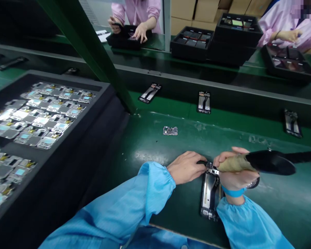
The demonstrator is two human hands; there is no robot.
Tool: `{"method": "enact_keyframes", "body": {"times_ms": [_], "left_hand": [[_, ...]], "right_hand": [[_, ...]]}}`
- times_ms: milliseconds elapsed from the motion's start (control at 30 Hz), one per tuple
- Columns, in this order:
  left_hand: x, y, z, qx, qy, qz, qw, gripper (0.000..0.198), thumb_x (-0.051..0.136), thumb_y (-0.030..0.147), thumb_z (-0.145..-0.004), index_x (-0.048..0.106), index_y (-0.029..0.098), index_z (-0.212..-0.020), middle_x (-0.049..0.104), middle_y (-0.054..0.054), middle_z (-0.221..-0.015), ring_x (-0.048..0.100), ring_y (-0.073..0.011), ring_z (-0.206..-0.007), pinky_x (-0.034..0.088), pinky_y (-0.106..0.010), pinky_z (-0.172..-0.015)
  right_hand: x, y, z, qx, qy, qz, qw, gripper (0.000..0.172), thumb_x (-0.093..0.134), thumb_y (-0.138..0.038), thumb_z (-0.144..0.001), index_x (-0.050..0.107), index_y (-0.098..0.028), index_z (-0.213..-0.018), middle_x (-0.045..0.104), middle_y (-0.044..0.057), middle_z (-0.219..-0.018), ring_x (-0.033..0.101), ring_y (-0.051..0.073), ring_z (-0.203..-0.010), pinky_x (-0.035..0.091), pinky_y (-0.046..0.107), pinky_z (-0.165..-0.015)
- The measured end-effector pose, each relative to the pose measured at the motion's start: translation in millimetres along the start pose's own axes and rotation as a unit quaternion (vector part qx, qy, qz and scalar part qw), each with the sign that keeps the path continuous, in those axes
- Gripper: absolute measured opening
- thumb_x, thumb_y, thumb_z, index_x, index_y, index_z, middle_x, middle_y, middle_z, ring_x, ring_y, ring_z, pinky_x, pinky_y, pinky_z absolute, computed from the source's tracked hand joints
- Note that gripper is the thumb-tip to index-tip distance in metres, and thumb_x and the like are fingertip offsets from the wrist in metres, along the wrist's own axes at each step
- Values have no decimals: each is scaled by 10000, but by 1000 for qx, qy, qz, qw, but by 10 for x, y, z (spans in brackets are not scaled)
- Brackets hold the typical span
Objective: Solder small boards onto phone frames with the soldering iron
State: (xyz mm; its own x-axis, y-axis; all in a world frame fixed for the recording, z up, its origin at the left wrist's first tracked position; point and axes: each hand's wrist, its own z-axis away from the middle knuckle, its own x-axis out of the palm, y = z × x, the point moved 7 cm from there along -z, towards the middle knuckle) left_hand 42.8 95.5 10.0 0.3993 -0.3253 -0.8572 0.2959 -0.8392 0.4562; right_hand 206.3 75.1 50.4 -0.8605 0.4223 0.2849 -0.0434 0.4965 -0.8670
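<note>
An opened phone assembly [209, 197] lies on the green bench below my hands, its upper end partly covered by my fingers. My left hand [187, 167] is closed at that upper end, fingertips pressed on its left corner. My right hand [234, 176] grips an electric screwdriver [237, 163] with a tan-wrapped handle and a black rear end trailing a dark cord. Its tip is hidden among my fingers over the top of the phone. Farther up the bench, apart from both hands, rests a small circuit board [170, 130].
At left stands a black foam tray [103, 100] holding rows of circuit boards. A green post [93, 45] slants beside it. More phone assemblies [204, 102] lie along the green strip behind the bench. Across from me, people in pink sleeves [152, 10] work by black trays [191, 53].
</note>
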Motion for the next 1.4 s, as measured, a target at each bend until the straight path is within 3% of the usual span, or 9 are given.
{"method": "enact_keyframes", "body": {"times_ms": [233,400,533,767,1167,1300,1400], "left_hand": [[-3,-14,20,4,6,3,1000,223,673,325,-1187,836,236,-1311,778,-91,-1453,728,-259,-1284,581,-418,-1105],[-7,-39,61,9,17,8,1000,224,644,305,-1197,806,249,-1343,765,-94,-1467,724,-261,-1294,567,-421,-1119],[-42,-54,87,10,34,15,999,220,622,295,-1206,803,251,-1323,773,-91,-1439,722,-261,-1287,572,-424,-1114],[-63,-57,115,9,37,18,999,234,583,293,-1221,795,257,-1314,778,-80,-1441,730,-258,-1283,581,-425,-1096],[-33,-60,105,11,37,17,999,228,606,295,-1211,801,253,-1322,780,-86,-1431,726,-263,-1283,572,-421,-1103],[3,-57,84,1,18,11,1000,215,643,290,-1194,807,257,-1330,770,-90,-1455,719,-260,-1304,563,-419,-1131],[6,-38,50,-3,7,11,1000,226,671,296,-1182,815,262,-1353,765,-92,-1467,718,-257,-1312,562,-413,-1139]], "right_hand": [[-1,-48,-6,11,23,-1,1000,782,668,-999,-870,685,-254,-1108,665,-45,-618,567,195,-391,488,317,-417],[-444,-272,-269,-57,129,21,990,784,531,-1033,-917,665,-277,-1078,617,-54,-564,491,184,-355,477,337,-407],[-650,-233,-334,-55,174,64,981,788,544,-1022,-918,654,-252,-1043,599,-61,-566,488,167,-353,441,307,-389],[-588,-105,-260,-44,140,37,988,737,627,-955,-938,684,-240,-1106,632,-47,-611,541,183,-391,471,332,-404],[-623,-55,-258,-53,137,59,987,762,616,-973,-929,687,-235,-1107,635,-48,-609,548,184,-392,489,333,-397],[-628,-200,-278,-60,152,64,985,806,552,-1027,-909,658,-244,-1068,612,-52,-572,522,185,-372,490,337,-402],[-510,-352,-211,-73,145,50,985,780,512,-1005,-943,665,-256,-1099,621,-39,-568,529,197,-381,512,354,-441]]}}
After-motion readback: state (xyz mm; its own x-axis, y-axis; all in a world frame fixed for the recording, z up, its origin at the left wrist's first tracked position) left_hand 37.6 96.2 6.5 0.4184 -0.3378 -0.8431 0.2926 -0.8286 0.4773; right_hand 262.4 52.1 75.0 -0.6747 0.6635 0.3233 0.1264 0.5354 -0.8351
